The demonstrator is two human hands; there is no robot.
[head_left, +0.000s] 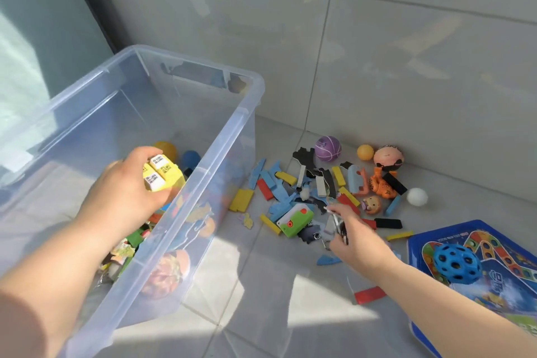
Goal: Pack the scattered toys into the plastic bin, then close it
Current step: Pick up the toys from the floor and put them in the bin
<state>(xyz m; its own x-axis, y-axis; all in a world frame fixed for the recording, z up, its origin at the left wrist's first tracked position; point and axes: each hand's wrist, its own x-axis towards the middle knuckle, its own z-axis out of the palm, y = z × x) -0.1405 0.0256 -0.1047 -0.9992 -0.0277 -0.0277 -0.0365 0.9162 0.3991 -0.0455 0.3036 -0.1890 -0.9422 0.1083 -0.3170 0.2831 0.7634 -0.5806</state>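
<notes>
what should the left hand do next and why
Probably let go. The left hand grips the yellow blocks over the open bin, above toys already lying inside, so opening the fingers should drop them in.

My left hand (128, 183) over the bin (243, 114), curled round yellow blocks (162, 176), my right hand (356, 237) outstretched beside it, gripping dark bits (338, 227)
</notes>
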